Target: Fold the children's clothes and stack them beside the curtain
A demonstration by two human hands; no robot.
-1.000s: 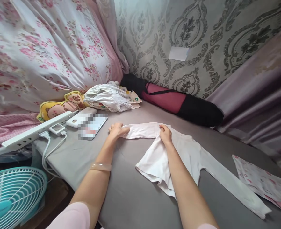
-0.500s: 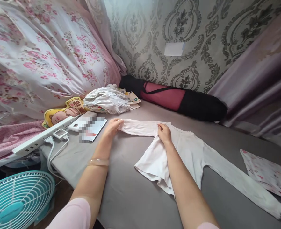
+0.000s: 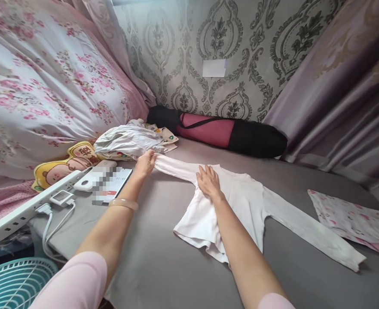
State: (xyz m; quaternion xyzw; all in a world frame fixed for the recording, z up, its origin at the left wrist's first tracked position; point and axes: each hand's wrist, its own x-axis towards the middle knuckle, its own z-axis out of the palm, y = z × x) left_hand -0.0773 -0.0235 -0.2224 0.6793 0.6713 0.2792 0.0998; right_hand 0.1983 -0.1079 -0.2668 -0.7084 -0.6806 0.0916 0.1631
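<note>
A white long-sleeved shirt [image 3: 241, 197] lies spread on the grey bed sheet [image 3: 151, 257], its right-hand sleeve stretched toward the lower right. My left hand [image 3: 145, 164] is closed on the cuff of the other sleeve, which runs taut to the shoulder. Flat on the shirt near that shoulder rests my right hand [image 3: 208, 181], fingers spread, pressing the cloth. The shirt's hem is bunched and wavy beneath my right forearm.
Left of my left arm are a phone [image 3: 112, 185], a white power strip [image 3: 47, 193] with cables, and a yellow cartoon cushion [image 3: 63, 165]. Crumpled clothes [image 3: 128, 139] and a black-and-red long bag [image 3: 215, 131] lie behind. Patterned cloth [image 3: 353, 221] is at right; a fan [image 3: 18, 283] stands lower left.
My right hand has gone from pinching the sleeve near the shoulder to lying flat with spread fingers. My left hand still holds the cuff. The head view has shifted.
</note>
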